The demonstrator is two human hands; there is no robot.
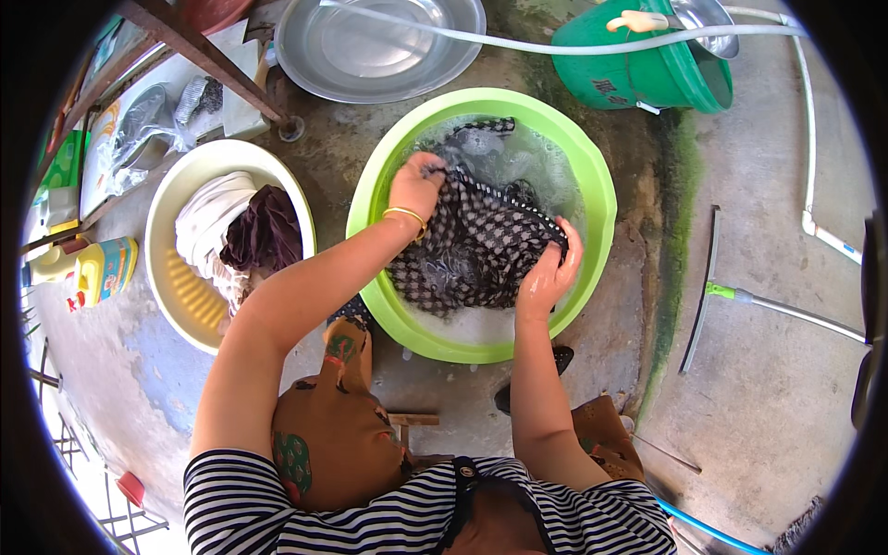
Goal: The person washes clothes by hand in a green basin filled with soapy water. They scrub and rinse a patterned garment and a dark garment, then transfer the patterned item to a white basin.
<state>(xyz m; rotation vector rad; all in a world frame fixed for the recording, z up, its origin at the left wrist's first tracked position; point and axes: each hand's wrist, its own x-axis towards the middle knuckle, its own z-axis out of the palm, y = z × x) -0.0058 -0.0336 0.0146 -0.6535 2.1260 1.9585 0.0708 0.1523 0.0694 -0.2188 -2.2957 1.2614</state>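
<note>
A black garment with a pale checked pattern point(485, 236) lies spread in soapy water, partly under the surface. It sits in a light green plastic basin point(602, 201) on the floor before me. My left hand point(418, 182), with a gold bangle at the wrist, grips the garment's upper left edge. At the right end of the same edge, my right hand point(551, 270) pinches the cloth between thumb and fingers. Between my hands runs a band of pale dots along the edge. Foam and water hide the garment's lower parts.
Left of the green basin stands a cream tub point(161, 208) holding white and dark purple cloth and a yellow ribbed washboard point(194, 295). A metal basin point(378, 48) and a tipped green bucket point(610, 62) lie beyond, crossed by a white hose point(513, 47). A squeegee point(721, 290) rests at right.
</note>
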